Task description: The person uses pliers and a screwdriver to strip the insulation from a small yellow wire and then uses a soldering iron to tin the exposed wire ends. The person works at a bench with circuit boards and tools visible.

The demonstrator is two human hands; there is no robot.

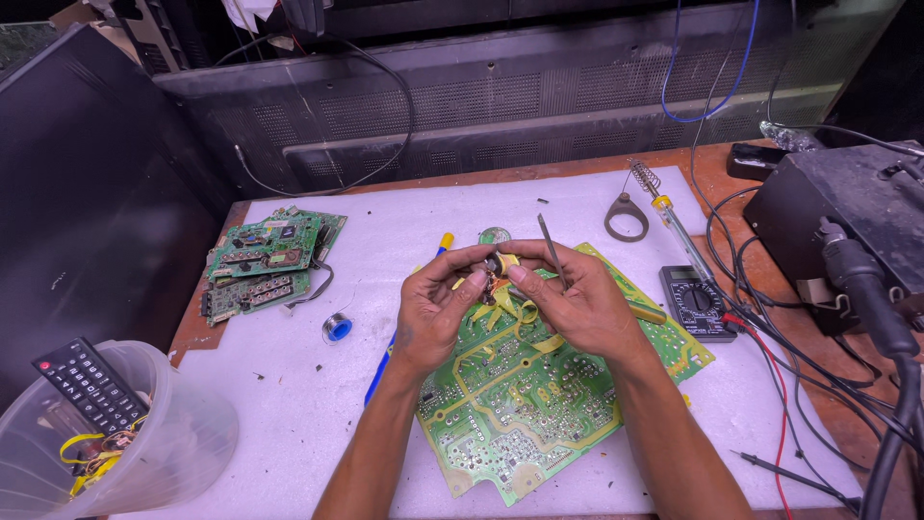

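My left hand [433,303] and right hand [576,303] are both raised over the big green circuit board [520,395], meeting at a small wound component with yellow tape [496,270]. Left hand pinches it between thumb and fingertips, so it is grasping the component; the part sits right between the two hands, just above the board's upper edge. Right hand grips thin metal tweezers [550,247], which stick up past the fingers, while its fingertips also touch the component from the other side. Yellow tape strips [529,323] curl just under the hands on the board. Beyond the fingertips lies a small round tin [494,234]. Out past my left hand: a blue pen-like tool [385,361] runs under the wrist, a blue solder spool [337,328] near it, and two smaller green boards [265,265] farther off. Nearer to me on that side, a clear plastic tub [154,453] holds a black remote [89,383]. Out past my right hand: a black multimeter [697,302] with red and black leads, a soldering iron [674,226] in its coil stand, and a black box unit [837,207] farther off. Everything sits on the white-covered worktop [318,433].
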